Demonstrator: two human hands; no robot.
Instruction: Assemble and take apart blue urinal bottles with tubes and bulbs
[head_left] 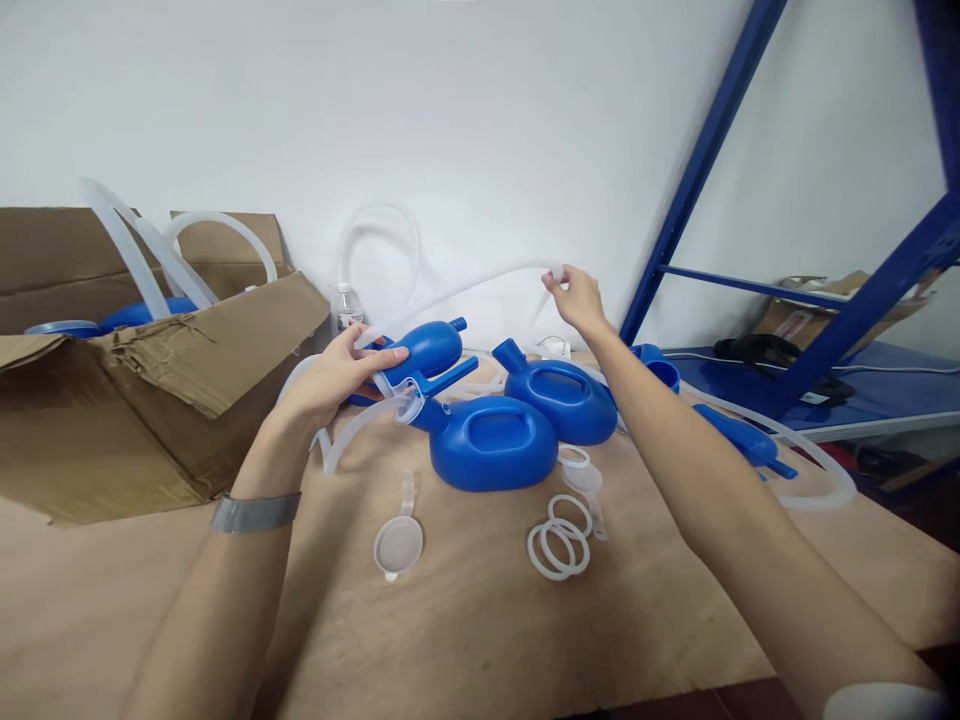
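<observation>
My left hand (352, 370) is closed around a blue bulb-shaped plastic piece (433, 347) with a short nozzle, thumb on top. My right hand (577, 297) is raised, pinching the end of a translucent plastic hose (480, 281). The hose runs left from there toward my left hand; its far end is hidden. Below the bulb-shaped piece, a blue plastic bottle with a handle (491, 462) lies on the table, a clear ring-shaped cap at its neck. A second blue bottle (562, 418) lies just behind it.
A cardboard box (217, 380) with hoses and blue parts stands left. White rings (551, 552) and a clear lid (399, 546) lie in front on the wooden table (465, 640). Another blue nozzle piece (739, 437) lies right, near a blue metal rack (697, 150). A water bottle (347, 305) stands behind.
</observation>
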